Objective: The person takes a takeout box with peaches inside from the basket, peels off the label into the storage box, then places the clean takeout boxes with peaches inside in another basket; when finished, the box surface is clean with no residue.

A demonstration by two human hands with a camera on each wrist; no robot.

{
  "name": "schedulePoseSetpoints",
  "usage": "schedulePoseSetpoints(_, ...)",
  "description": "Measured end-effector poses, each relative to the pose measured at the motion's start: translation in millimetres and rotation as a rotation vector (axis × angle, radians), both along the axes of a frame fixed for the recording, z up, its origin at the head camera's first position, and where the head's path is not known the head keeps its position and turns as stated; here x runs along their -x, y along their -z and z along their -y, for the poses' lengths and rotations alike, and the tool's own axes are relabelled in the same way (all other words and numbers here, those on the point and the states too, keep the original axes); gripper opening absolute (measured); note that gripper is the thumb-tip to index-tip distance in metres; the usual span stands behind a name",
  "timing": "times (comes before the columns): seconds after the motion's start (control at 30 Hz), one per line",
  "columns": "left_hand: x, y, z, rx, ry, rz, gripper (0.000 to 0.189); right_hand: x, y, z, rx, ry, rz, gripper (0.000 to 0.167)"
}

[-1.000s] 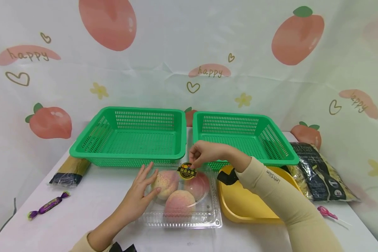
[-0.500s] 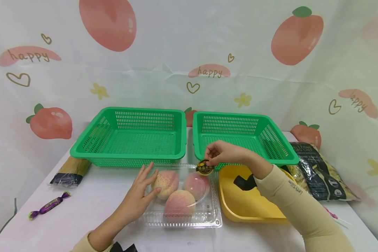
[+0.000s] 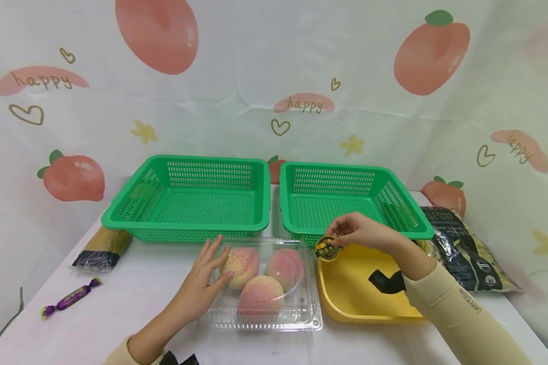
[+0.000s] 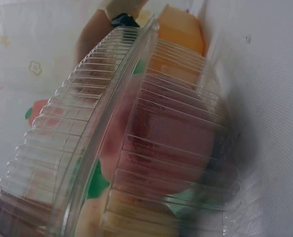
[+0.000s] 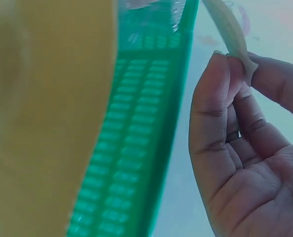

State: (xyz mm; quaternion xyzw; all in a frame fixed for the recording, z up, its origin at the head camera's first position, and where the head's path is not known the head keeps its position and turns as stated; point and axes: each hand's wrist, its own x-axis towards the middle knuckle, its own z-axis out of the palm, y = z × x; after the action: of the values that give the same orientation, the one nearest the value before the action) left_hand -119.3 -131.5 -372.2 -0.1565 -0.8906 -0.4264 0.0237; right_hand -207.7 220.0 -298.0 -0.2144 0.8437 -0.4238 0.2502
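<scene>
A clear plastic fruit box (image 3: 312, 284) holds three pink-and-yellow peaches (image 3: 262, 294) under its lid. My left hand (image 3: 198, 289) rests on the box's left side, fingers spread and fairly straight. My right hand (image 3: 363, 233) pinches a round black-and-gold sticker (image 3: 327, 249) between thumb and index finger, over the left rim of the yellow basin (image 3: 365, 299). The right wrist view shows the pale back of the sticker (image 5: 229, 28), slightly curled, at the fingertips. In the left wrist view the ribbed box wall (image 4: 92, 103) stands close, a peach (image 4: 161, 133) behind it.
Two green baskets (image 3: 182, 226) (image 3: 361, 234) stand along the back. A brown-and-clear packet (image 3: 101, 249) and a purple wrapped candy (image 3: 71, 298) lie at left. A black-and-clear bag (image 3: 475, 253) leans at right.
My right hand has moved right with the sticker, from above the box lid to the yellow basin's rim. My left hand and the box have stayed put.
</scene>
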Motion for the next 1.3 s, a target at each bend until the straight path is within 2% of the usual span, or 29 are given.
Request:
schedulePoseSetpoints(0.3, -1.6, -0.5, 0.3, 0.0, -0.003, -0.002, 0.058, -16.6, 11.9, -32, 0.007, 0.066, 0.009, 0.03)
schedulePoseSetpoints(0.67, -0.6, 0.7, -0.7, 0.004, -0.008, -0.004, 0.057, -30.3, 25.2, -55, 0.008, 0.164, 0.015, 0.031)
schedulePoseSetpoints(0.97, -0.9, -0.5, -1.0, 0.002, -0.012, 0.0, 0.057, -29.7, 31.0, -70, -0.003, 0.178, 0.042, 0.029)
schedulePoseSetpoints(1.3, -0.5, 0.4, -1.4, -0.005, -0.009, 0.001, 0.057, -20.9, 41.3, -77, -0.027, 0.141, 0.1, 0.027)
